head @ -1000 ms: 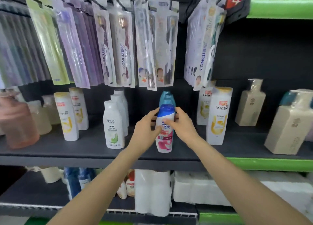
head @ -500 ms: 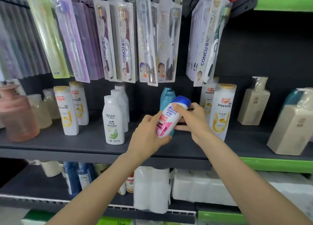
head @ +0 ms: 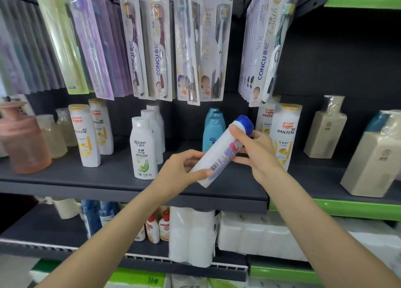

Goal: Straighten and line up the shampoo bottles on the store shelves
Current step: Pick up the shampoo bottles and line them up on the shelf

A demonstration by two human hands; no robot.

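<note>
**shelfwatcher:** ok so where's the white plastic shampoo bottle with the blue cap (head: 223, 149)? On the dark grey metal shelf (head: 112, 180)?

**aisle9:** nope, it's up in the air in front of the shelf, tilted hard, cap up and to the right, barcode side facing us. Left hand (head: 184, 168) is grasping the bottom end, right hand (head: 256, 153) is wrapped round the upper part just under the cap.

**shelfwatcher:** neighbours?

**aisle9:** light blue bottles (head: 213, 129) right behind it, white Rejoice bottles with green leaf labels (head: 143, 148) to the left, white gold-capped Pantene bottles (head: 284, 133) to the right.
</note>
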